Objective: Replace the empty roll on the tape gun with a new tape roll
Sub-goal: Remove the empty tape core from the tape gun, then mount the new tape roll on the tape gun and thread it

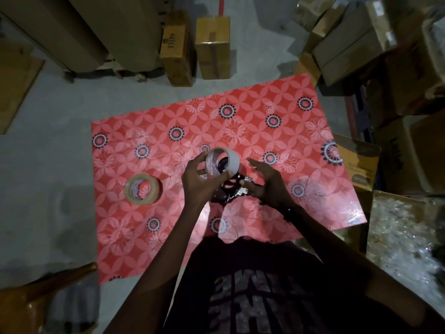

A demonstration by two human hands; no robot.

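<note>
My left hand (196, 182) grips a thin whitish empty roll (222, 162) by its rim and holds it tilted just above the tape gun. The black tape gun (228, 192), with shiny metal parts, sits between my hands over the red sheet. My right hand (267, 185) holds the gun from the right with its lower fingers, while the upper fingers stretch out toward the roll. Much of the gun is hidden by both hands. A full clear tape roll (143, 189) lies flat on the sheet to the left, apart from my hands.
A red flower-patterned sheet (240, 112) covers the work surface on a grey floor. Cardboard boxes (212, 47) stand behind it and several more are stacked at the right (361, 160). A brown object (36, 300) sits at the lower left.
</note>
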